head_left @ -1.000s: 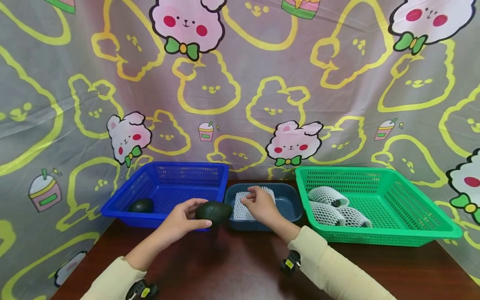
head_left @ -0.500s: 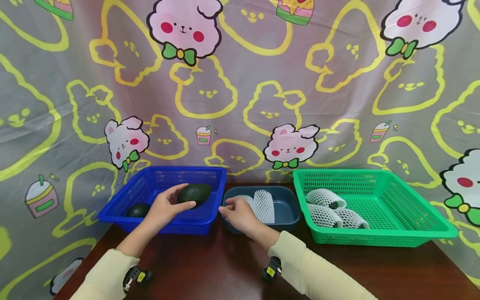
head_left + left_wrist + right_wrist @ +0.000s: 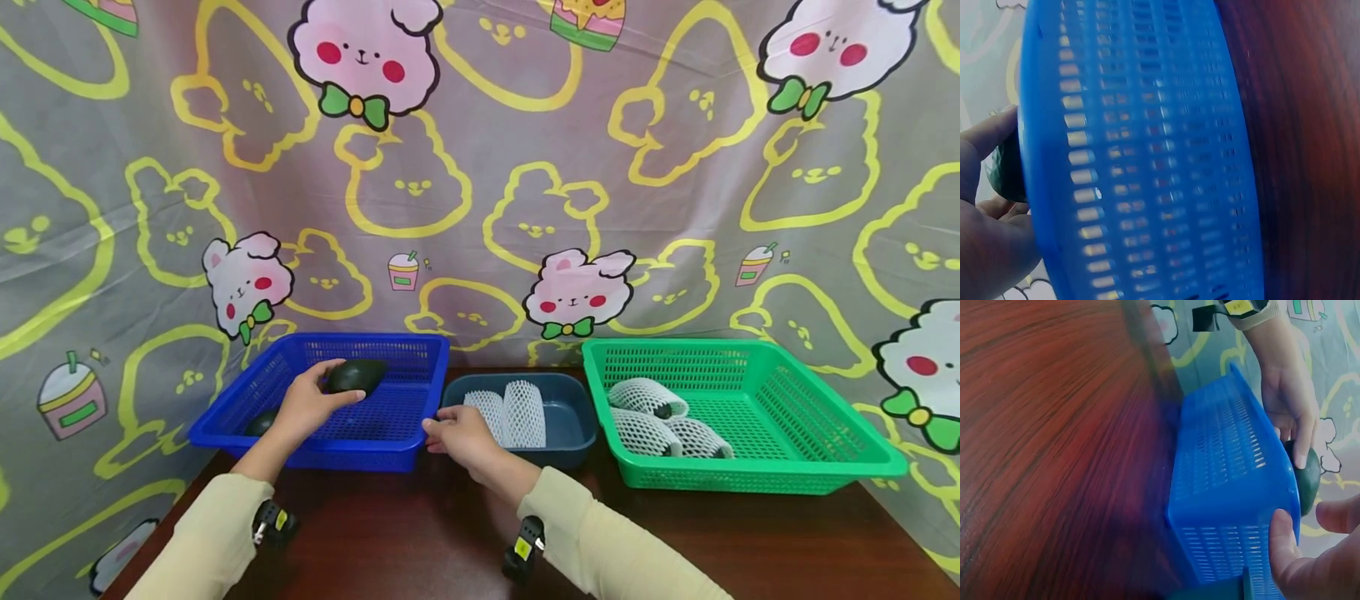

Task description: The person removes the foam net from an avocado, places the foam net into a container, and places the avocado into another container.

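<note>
My left hand (image 3: 309,400) holds a dark green avocado (image 3: 356,377) between thumb and fingers, low inside the blue basket (image 3: 435,392). Another avocado (image 3: 261,422) lies at that basket's front left, partly behind the left wrist. In the left wrist view the basket wall (image 3: 1147,156) hides most of the held avocado. My right hand (image 3: 467,437) is at the basket's right front corner. Seen from the right wrist, one fingertip touches the rim outside and another finger stands apart beyond it; nothing is pinched. Two white foam net sleeves (image 3: 523,415) lie in the dark blue basin (image 3: 570,425) behind that hand.
At right stands a green basket (image 3: 757,475) with three net-sleeved fruits (image 3: 647,396) at its left side. The baskets and basin sit on a dark brown table (image 3: 360,533). A patterned cloth (image 3: 480,183) hangs close behind them.
Left hand has carried the avocado leftward from beside the basin down into the blue basket. Right hand has moved left from above the net sleeves to the basket's corner.
</note>
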Tool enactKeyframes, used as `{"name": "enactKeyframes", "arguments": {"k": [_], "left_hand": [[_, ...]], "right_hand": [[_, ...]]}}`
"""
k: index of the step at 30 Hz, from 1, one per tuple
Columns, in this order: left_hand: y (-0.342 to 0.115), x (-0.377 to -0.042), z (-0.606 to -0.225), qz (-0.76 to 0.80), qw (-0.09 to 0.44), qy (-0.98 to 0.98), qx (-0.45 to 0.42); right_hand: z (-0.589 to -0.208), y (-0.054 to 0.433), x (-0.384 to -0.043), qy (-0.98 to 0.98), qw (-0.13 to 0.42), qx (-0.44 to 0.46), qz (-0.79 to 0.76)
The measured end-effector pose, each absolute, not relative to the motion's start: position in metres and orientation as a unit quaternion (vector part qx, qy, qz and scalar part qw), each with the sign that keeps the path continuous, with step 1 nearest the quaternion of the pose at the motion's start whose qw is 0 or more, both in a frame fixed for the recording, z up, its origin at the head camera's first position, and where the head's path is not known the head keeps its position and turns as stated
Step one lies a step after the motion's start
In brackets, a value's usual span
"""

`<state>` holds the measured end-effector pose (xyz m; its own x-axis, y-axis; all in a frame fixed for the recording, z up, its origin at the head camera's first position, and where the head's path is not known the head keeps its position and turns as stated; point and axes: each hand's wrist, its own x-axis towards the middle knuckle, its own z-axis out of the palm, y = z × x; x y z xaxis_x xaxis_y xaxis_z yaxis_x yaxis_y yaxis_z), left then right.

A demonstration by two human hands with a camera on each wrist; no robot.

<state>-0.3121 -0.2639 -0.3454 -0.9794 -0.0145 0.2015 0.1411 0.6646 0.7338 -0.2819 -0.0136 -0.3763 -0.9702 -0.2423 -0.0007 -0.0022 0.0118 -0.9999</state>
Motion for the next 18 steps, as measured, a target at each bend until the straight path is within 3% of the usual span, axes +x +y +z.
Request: {"name": "enactKeyframes", "arguments": {"k": [18], "left_hand": [[-0.293,-0.343,-0.360,-0.322,0.106,-0.941,-0.005]], "right_hand": [[-0.380,-0.021,-0.287,0.675,0.093,-0.077,-0.728]]}}
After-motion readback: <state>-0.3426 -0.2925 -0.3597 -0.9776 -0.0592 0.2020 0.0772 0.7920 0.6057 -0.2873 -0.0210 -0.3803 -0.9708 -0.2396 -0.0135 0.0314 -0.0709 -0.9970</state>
